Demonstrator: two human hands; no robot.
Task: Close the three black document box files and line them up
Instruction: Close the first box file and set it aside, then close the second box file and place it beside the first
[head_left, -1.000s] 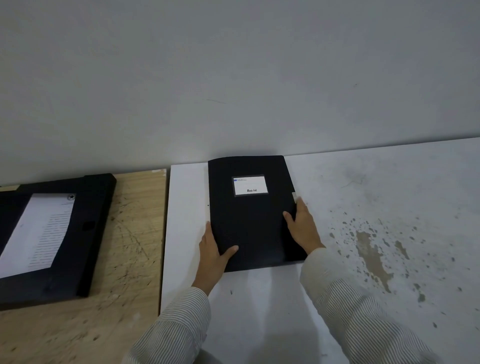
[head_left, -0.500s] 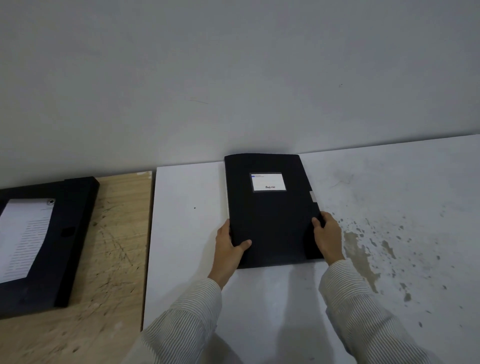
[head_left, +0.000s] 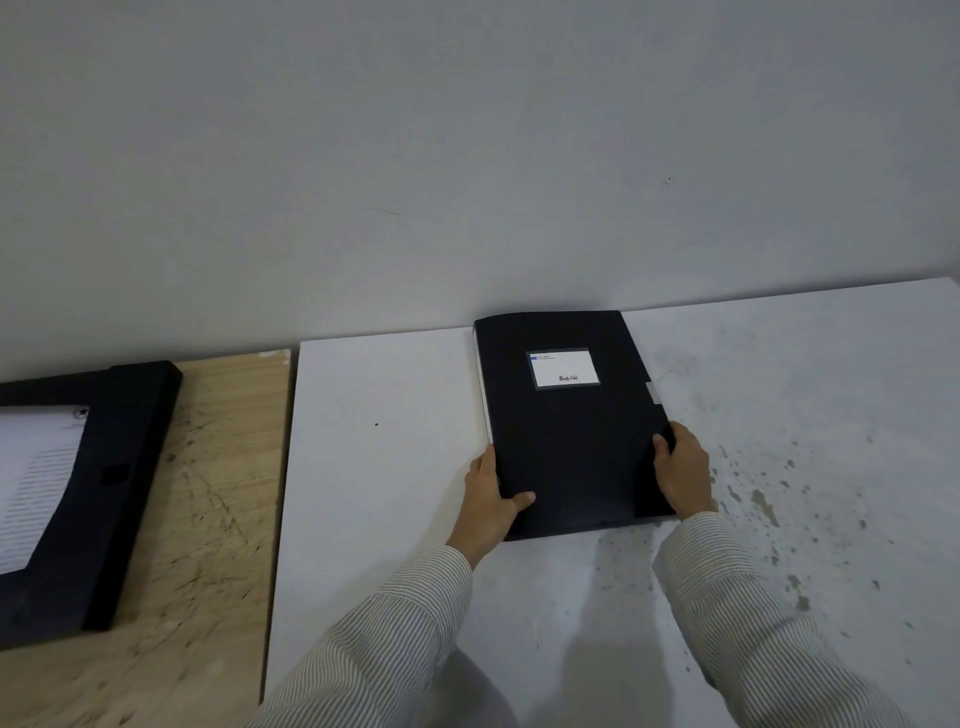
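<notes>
A closed black box file (head_left: 566, 421) with a white label lies flat on the white table top (head_left: 384, 467), its far end close to the wall. My left hand (head_left: 491, 501) grips its near left edge, thumb on the cover. My right hand (head_left: 683, 470) grips its right edge, just below the closing tab. A second black box file (head_left: 124, 467) lies open at the far left on the wooden surface, with a printed sheet (head_left: 36, 483) inside; it is partly cut off by the frame. No third file is in view.
The wooden surface (head_left: 218, 519) is scratched and meets the white top at a straight seam. The right part of the white top is stained with dark specks (head_left: 769, 504). A plain grey wall (head_left: 467, 156) runs along the back.
The closed file has slid to the right across the white top with both hands on its edges. My right hand shifted down its right edge. The open file has drifted leftward in view.
</notes>
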